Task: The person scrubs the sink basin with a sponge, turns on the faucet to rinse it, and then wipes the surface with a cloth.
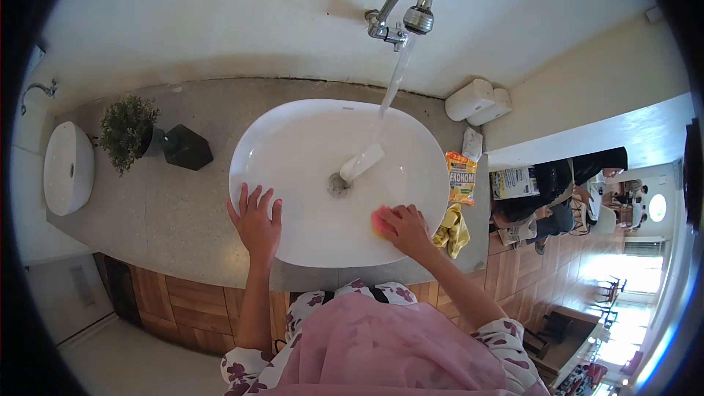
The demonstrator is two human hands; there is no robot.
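My right hand (408,229) is closed round a pink and yellow sponge (383,223), pressed on the inner right side of a white oval basin (315,249). With its fingers spread, my left hand (256,221) rests on the basin's left rim and holds nothing. Water (397,77) runs from the curved metal tap (402,15) on the wall into the basin. A white object (364,160) lies near the drain (339,185), under the stream; what it is I cannot tell.
Right of the basin lie an orange packet (461,178), a yellow cloth (452,232) and white containers (471,100). At left are a dark green bottle (186,148), a plant (127,132) and a second basin (70,169). People (546,191) are at far right.
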